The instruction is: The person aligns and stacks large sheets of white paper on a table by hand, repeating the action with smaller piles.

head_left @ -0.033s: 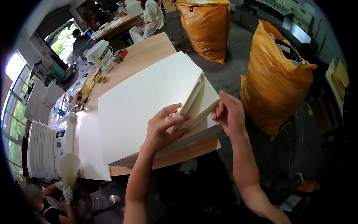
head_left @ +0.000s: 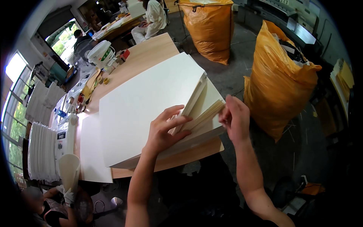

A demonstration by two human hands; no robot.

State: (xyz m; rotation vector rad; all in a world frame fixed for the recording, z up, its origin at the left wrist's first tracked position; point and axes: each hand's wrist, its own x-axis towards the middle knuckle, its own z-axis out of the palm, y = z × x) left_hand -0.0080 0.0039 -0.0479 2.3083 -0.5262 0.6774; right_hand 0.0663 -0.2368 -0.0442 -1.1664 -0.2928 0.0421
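Note:
A thick stack of large white paper sheets (head_left: 147, 102) lies on the wooden table in front of me. Along its right side some sheets are bent up, and my left hand (head_left: 166, 126) is closed around their raised edge, thumb below and fingers on top. Beneath that fold, the corner edges of several cream sheets (head_left: 209, 113) show fanned apart in thin layers. Just off this fanned corner is my right hand (head_left: 235, 118), its fingers curled in and slightly blurred; nothing shows in it.
Two orange sacks (head_left: 281, 79) stand on the floor beyond the table's right side. A white bucket (head_left: 101, 54) and tape rolls (head_left: 106, 80) sit at the table's far left. At lower left, a gloved person (head_left: 68, 196) holds a curled sheet beside a white stack (head_left: 43, 151).
My right hand has drawn slightly up and away from the sheet corner. The corner sheets have spread into visible layers. My left hand stays in place.

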